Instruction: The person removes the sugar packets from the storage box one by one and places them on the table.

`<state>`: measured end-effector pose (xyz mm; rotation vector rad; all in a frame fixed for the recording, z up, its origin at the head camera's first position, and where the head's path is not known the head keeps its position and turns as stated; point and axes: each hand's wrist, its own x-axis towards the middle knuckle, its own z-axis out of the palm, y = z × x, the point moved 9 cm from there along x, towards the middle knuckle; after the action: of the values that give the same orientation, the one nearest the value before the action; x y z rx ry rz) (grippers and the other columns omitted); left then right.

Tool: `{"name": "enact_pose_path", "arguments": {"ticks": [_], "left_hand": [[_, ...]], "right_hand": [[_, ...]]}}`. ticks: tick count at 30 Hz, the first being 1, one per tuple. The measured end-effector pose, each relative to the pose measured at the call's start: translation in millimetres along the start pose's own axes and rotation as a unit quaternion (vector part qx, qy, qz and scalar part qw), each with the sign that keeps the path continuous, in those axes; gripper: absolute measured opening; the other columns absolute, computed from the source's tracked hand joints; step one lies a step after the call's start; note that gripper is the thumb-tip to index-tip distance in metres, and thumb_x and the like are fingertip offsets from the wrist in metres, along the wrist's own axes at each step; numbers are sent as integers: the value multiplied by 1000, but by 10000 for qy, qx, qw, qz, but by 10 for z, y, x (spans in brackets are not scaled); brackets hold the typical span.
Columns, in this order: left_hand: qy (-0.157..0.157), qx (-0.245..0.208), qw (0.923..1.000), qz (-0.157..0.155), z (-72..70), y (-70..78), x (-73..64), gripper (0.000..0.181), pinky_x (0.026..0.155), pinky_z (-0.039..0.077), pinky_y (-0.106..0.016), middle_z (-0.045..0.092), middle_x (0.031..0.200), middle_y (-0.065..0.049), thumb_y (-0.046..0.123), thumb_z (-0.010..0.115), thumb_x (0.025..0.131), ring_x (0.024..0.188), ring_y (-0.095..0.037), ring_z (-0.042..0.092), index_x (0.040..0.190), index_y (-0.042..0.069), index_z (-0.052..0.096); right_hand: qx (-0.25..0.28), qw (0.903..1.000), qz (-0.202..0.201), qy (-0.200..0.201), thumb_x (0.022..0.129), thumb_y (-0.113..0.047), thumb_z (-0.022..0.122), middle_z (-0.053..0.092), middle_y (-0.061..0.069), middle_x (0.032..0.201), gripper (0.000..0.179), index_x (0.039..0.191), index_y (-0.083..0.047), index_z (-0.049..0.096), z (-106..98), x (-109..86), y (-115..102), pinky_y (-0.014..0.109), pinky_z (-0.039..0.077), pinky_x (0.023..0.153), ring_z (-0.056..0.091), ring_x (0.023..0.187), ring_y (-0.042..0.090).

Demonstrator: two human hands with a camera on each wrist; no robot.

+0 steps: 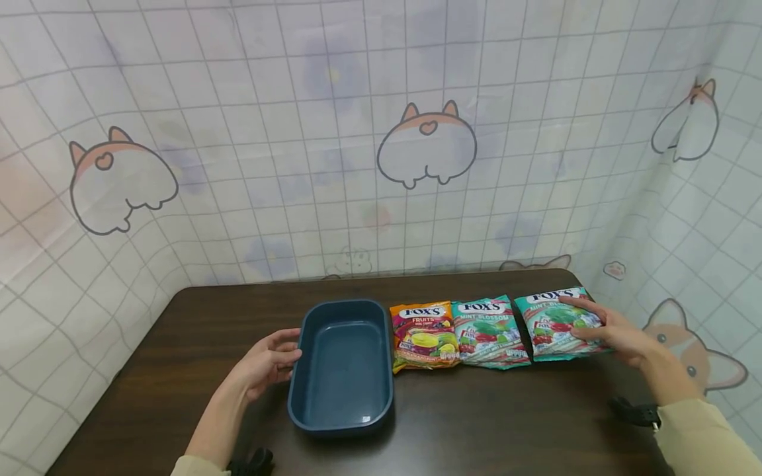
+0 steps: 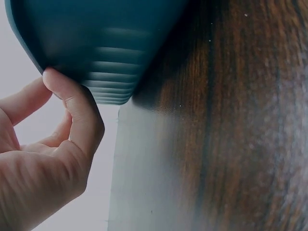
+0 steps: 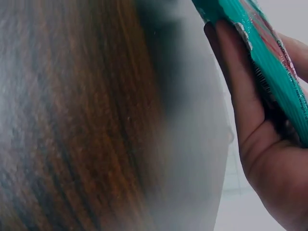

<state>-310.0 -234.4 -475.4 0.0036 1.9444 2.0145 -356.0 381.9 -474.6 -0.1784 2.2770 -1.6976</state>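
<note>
At the left rim of a dark blue rectangular plastic tub (image 1: 339, 370), my left hand (image 1: 268, 362) pinches the edge. The left wrist view shows the thumb (image 2: 72, 96) against the tub's ribbed outer wall (image 2: 115, 62). My right hand (image 1: 619, 334) grips a teal Fox's Mint Blossom candy bag (image 1: 550, 330) by its right side. From the right wrist, this bag (image 3: 279, 67) appears tilted on edge between thumb and fingers. Just left of it lies a second teal Mint Blossom bag (image 1: 488, 334). An orange Fox's Fruits candy bag (image 1: 424, 337) lies between that one and the tub.
The tub and bags are on a dark brown wood-grain table (image 1: 476, 423). Behind it and along both sides hangs a white grid-patterned cloth (image 1: 333, 218) with cartoon corgi prints. Black straps (image 1: 637, 413) show at both wrists.
</note>
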Motion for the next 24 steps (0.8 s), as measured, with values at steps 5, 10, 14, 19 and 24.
{"name": "enact_pose_path", "arguments": {"ticks": [5,10,14,19,24], "left_hand": [[14,86,10000,4,-8,3,-28,60,75,56,-32,66,108,-9,4,60,102,86,-16,68,153,-5,30],[81,112,9999,19,-14,32,-33,60,75,56,-32,66,109,-10,5,60,102,86,-17,68,153,-4,31],[127,258,9996,12,-16,40,-32,58,77,56,-34,65,112,-12,7,60,103,88,-19,67,154,-3,32],[138,559,9983,59,-16,42,-43,59,79,56,-37,62,115,-15,12,61,104,91,-22,66,154,-2,34],[424,923,9948,100,-106,65,-86,55,81,57,-40,58,121,-18,18,62,104,98,-27,64,151,-1,39]], "right_hand": [[-785,9969,12,-2,98,-19,68,4,36,160,72,161,-20,34,39,25,61,40,48,87,41,122,40],[-1078,9941,-110,98,95,-19,71,5,35,161,76,160,-9,32,100,82,-16,45,43,90,33,127,47],[-1557,9875,-186,172,94,-22,73,18,38,155,79,158,-5,32,165,109,-110,44,44,87,37,122,48],[-2338,9712,-360,276,91,-23,77,31,38,148,82,157,-2,32,213,145,-181,53,45,89,42,118,48],[-3089,9474,-606,573,88,-26,82,35,41,145,84,150,7,36,218,120,-262,71,39,97,41,122,54]]}}
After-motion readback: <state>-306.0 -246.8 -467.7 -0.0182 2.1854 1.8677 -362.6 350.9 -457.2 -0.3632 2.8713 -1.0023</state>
